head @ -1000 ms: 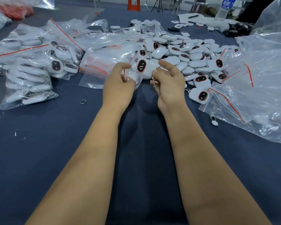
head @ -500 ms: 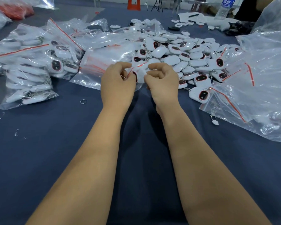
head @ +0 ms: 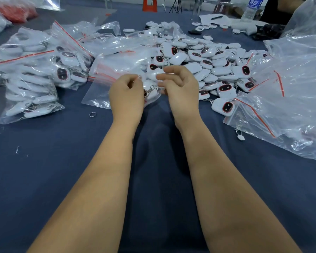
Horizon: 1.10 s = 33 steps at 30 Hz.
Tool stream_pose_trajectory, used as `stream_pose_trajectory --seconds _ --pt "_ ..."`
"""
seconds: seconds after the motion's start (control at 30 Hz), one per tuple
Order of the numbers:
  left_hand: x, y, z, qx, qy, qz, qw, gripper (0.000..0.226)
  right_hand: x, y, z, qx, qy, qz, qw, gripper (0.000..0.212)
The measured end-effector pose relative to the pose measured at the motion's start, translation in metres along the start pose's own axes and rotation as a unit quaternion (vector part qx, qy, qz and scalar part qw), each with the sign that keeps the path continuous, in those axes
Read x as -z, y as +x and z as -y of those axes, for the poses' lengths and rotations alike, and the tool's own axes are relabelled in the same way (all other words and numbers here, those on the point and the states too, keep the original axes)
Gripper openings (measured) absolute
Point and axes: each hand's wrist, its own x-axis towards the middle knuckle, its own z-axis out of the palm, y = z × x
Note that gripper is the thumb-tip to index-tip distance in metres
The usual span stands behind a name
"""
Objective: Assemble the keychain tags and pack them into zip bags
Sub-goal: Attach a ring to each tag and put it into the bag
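Working at a dark blue table (head: 44,179), the person holds a small zip bag (head: 150,88) between both hands just in front of the pile of loose tags (head: 208,61). The left hand (head: 126,95) pinches the bag's top edge with curled fingers; a white tag with its metal clasp (head: 150,90) already sits inside. The right hand (head: 181,86) has its fingers loosely bent beside the bag, and whether they grip it cannot be told. Filled bags (head: 36,73) lie heaped at the left, so much is packed, yet the loose pile and the stack of empty bags (head: 109,70) suggest plenty remains
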Motion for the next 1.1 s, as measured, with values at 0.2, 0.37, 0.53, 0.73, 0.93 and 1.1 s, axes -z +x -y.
stream_pose_trajectory --seconds 0.2,0.37,0.53,0.73,0.93,1.1 --pt "0.007 -0.001 -0.01 -0.089 -0.124 -0.193 0.969 0.015 0.014 0.004 0.003 -0.017 -0.15 -0.182 0.972 0.024" --pt "0.004 -0.005 -0.008 -0.151 -0.072 -0.172 0.971 0.019 0.015 0.005 0.0 -0.003 -0.441 -0.181 0.879 0.036" --pt "-0.002 -0.005 -0.001 -0.117 0.044 -0.041 0.991 0.029 0.017 0.004 -0.003 -0.056 -0.516 -0.083 0.851 0.063" --pt "-0.004 -0.002 0.007 -0.078 0.138 0.099 0.982 0.035 0.02 0.006 -0.005 0.0 -0.433 -0.053 0.9 0.06" --pt "-0.004 -0.002 0.006 -0.051 0.181 0.125 0.974 0.031 0.013 0.006 -0.006 0.076 -0.304 -0.119 0.942 0.029" --pt "-0.003 -0.004 0.002 -0.038 0.151 0.153 0.976 0.021 0.011 0.008 -0.003 0.022 -0.102 -0.166 0.981 0.016"
